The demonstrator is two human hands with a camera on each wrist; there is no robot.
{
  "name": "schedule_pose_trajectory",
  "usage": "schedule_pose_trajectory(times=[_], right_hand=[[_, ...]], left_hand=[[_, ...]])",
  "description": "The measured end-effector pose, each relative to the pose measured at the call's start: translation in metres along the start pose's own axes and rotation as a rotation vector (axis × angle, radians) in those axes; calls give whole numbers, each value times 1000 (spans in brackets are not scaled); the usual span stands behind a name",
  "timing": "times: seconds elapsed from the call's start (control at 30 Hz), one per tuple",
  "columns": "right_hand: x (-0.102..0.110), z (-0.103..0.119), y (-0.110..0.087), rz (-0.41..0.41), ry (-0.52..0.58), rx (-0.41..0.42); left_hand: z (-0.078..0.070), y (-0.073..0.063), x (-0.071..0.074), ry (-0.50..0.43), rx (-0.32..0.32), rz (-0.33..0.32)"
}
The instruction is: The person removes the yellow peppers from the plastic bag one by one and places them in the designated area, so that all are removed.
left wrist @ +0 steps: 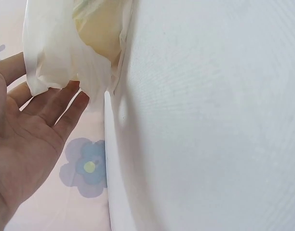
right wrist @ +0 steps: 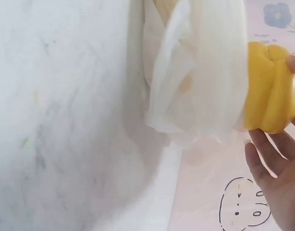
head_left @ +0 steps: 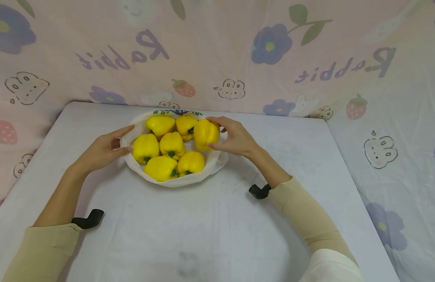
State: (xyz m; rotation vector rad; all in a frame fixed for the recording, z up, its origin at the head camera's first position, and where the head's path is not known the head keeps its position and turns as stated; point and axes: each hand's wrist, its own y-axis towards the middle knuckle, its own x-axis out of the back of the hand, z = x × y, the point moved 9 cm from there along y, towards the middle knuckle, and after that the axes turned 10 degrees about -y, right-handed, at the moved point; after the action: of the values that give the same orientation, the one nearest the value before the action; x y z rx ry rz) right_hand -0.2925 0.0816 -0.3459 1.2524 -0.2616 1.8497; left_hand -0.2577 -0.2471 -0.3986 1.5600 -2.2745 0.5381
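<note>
A white bag point(head_left: 178, 183) with its mouth spread wide sits toward the back of the table, several yellow bell peppers point(head_left: 161, 168) lying inside. My left hand point(head_left: 102, 150) holds the bag's left rim; in the left wrist view its fingers point(left wrist: 65, 115) touch the outside of the thin, wrinkled material. With thumb and fingers, my right hand point(head_left: 236, 135) grips one yellow bell pepper point(head_left: 206, 135) at the bag's right side. From the right wrist, that bell pepper point(right wrist: 270, 89) shows beyond the bag's edge point(right wrist: 210, 86), fingertips around it.
The table point(head_left: 210, 235) has a white cover. Behind it hangs a pink curtain point(head_left: 210, 51) printed with flowers, rabbits and strawberries. Black wrist mounts point(head_left: 88, 219) stick out from both sleeves just above the table.
</note>
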Motion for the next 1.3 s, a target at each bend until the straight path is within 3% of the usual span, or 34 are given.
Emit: schedule_pose_trajectory(times=[0.17,0.37,0.6,0.9,1.17,1.3], right_hand=[[13,-2,0,-39,87,-18],[18,-9,-1,-32,203,-72],[43,13,-5,-27,207,-110],[57,-14,-15,-49,204,-194],[64,-56,-26,-35,249,-346],[67,-66,-28,-21,251,-371]], left_hand=[[-2,1,0,19,-7,4],[-1,0,-2,15,0,5],[1,-1,-1,-8,9,-4],[2,1,-3,-31,21,6],[-1,2,-5,-52,9,10],[-2,2,-4,-40,6,5]])
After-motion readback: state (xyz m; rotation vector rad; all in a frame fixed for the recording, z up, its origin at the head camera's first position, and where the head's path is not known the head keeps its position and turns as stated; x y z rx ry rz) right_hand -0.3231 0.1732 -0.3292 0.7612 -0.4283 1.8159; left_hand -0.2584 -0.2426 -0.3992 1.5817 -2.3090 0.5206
